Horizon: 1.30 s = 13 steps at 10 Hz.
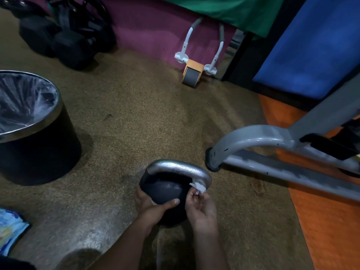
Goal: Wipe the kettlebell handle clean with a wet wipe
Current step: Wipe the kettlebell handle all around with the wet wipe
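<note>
On the speckled floor (136, 106), near the bottom middle of the view, a black kettlebell (165, 189) is sitting with its silver handle (179, 168) arching over the top. The left hand (151, 206) is cupping the near left side of the bell, thumb lying across the dark surface and fingers curling round the far side. The right hand (201, 207) is pinching a small crumpled white wipe (198, 187) between its fingertips and pressing it against the right end of the handle, where the handle is meeting the bell. Just right of the kettlebell a grey machine frame (251, 139) is resting its foot on the floor beside an orange mat (331, 221). At the left a black bin (39, 149) with a clear liner is standing well apart. A blue packet (10, 228) is lying at the near left edge. Far off, an orange roller (191, 73) is leaning by the purple wall (148, 26).
</note>
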Each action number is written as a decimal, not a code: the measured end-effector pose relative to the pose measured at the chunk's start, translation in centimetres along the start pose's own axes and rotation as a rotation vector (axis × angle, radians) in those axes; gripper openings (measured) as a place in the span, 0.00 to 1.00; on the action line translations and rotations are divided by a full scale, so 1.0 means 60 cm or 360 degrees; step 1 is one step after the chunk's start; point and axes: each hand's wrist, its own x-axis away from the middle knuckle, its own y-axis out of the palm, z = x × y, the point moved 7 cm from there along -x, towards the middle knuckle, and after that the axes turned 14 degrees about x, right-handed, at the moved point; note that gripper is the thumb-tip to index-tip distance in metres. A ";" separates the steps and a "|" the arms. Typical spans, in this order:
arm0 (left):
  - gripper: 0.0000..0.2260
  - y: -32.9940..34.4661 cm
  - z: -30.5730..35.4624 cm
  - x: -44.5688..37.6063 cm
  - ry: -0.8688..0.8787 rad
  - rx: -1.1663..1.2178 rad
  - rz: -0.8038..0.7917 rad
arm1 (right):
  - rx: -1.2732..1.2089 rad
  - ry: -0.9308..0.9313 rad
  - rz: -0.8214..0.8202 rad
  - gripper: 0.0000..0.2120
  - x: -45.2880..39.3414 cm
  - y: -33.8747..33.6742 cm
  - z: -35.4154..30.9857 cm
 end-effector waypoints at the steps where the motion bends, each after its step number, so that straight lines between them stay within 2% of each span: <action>1: 0.76 0.000 -0.001 0.000 -0.0004 -0.0035 0.0011 | 0.0472 -0.0267 -0.0088 0.10 0.031 0.012 -0.016; 2: 0.76 0.001 0.000 0.000 -0.0008 -0.0037 0.0013 | 0.0529 -0.0288 -0.0111 0.09 0.043 0.017 -0.012; 3: 0.71 0.001 0.001 0.001 -0.0001 0.0026 -0.0006 | 0.0518 -0.0295 -0.0099 0.09 0.063 0.029 -0.010; 4: 0.69 0.000 -0.004 -0.003 -0.0005 0.0052 -0.0015 | 0.1062 -0.0722 -0.0118 0.14 0.060 0.001 -0.041; 5: 0.74 0.001 -0.005 -0.004 -0.0005 -0.0001 -0.0008 | 0.1573 -0.0928 -0.0337 0.27 0.056 -0.013 -0.036; 6: 0.79 0.001 -0.009 -0.005 -0.0026 0.0040 -0.0023 | 0.1646 -0.0979 -0.0307 0.21 0.056 -0.022 -0.042; 7: 0.80 0.001 -0.008 -0.005 -0.0028 0.0046 -0.0032 | 0.1405 -0.0881 -0.0267 0.16 0.050 -0.011 -0.032; 8: 0.75 0.002 -0.006 -0.003 -0.0017 0.0055 -0.0026 | 0.0966 -0.0889 -0.0247 0.09 0.039 0.005 -0.042; 9: 0.73 -0.001 -0.010 -0.006 -0.0023 0.0053 -0.0013 | 0.0829 -0.0964 0.0029 0.07 0.050 0.010 -0.045; 10: 0.77 0.001 -0.011 -0.006 -0.0051 0.0064 -0.0035 | 0.0919 -0.1201 0.0233 0.06 0.071 -0.001 -0.064; 11: 0.77 0.002 -0.009 -0.005 -0.0060 0.0060 -0.0049 | 0.0979 -0.1379 0.0302 0.06 0.069 0.006 -0.088; 13: 0.77 0.003 -0.009 -0.005 -0.0048 0.0072 -0.0050 | 0.1256 -0.1836 0.0229 0.08 0.088 0.020 -0.085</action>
